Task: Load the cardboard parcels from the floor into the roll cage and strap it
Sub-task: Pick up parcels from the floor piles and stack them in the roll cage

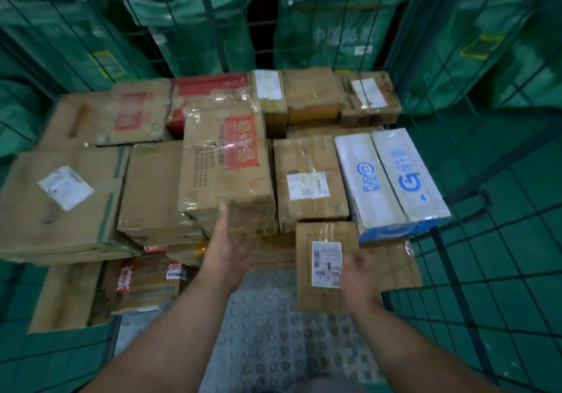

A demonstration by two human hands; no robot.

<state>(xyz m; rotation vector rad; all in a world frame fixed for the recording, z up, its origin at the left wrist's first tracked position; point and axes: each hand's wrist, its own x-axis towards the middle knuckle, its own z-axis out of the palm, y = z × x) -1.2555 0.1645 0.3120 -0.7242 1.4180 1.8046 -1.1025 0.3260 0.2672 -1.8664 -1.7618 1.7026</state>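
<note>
Reaching into the roll cage (457, 293), I am judging the loading well along: cardboard parcels (310, 179) are filling the space ahead of my fingers, but the strapping is not yet done and no strap is showing. My left hand (228, 249) is touching the crinkly tape-wrapped box (225, 161) with straight, spread fingers. My right hand (359, 274) is hovering over a flat labelled parcel (325, 240), too blurred to tell its fingers. Beneath both wrists a studded metal plate (267, 331) is showing.
</note>
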